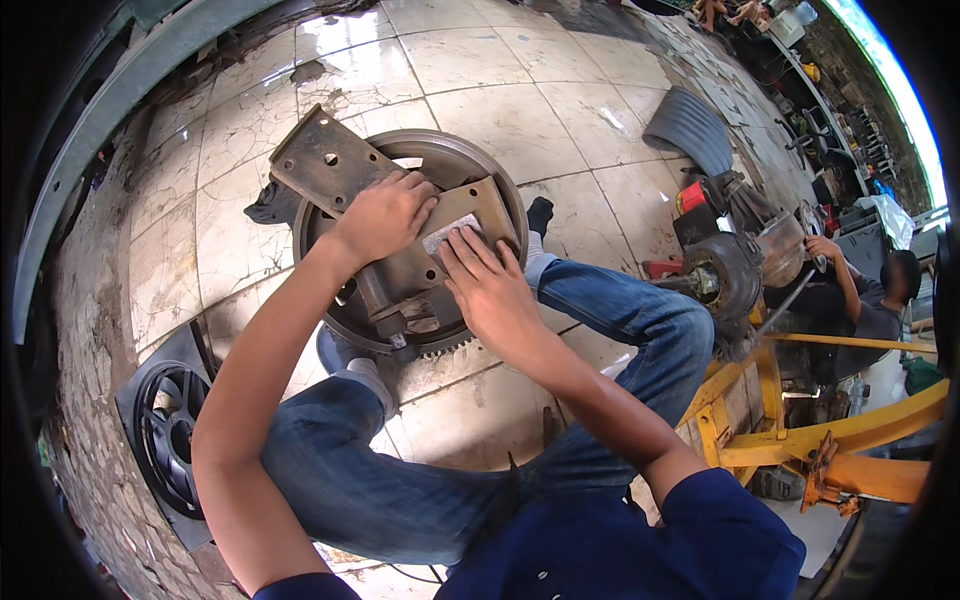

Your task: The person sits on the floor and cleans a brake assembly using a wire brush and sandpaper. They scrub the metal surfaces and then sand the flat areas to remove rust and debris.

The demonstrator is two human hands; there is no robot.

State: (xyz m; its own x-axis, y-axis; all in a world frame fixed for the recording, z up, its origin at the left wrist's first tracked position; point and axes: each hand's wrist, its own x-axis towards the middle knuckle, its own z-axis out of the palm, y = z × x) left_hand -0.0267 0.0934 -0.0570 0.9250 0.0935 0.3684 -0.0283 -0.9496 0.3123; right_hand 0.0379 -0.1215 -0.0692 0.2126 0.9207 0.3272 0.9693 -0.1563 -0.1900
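Observation:
A rusty brown metal bracket [330,160] with several round holes lies across a large toothed metal wheel [455,145] on the floor between my feet. My left hand [388,215] is closed over the bracket's middle part, its fingers curled on the metal. With extended fingers, my right hand [492,285] holds a light grey, speckled piece of sandpaper [450,232] pressed against the bracket's flat right plate. The sandpaper's far edge shows beyond the fingertips; the rest is covered. A short pipe-like part [375,295] of the bracket points toward me, near the wheel's teeth.
A black fan in a square frame [165,430] leans at the left. To the right stand a yellow metal frame [840,430] and a greasy axle housing [735,275]. Another person [875,300] works beside it. A curved dark ribbed sheet [690,130] lies on the tiles [490,110].

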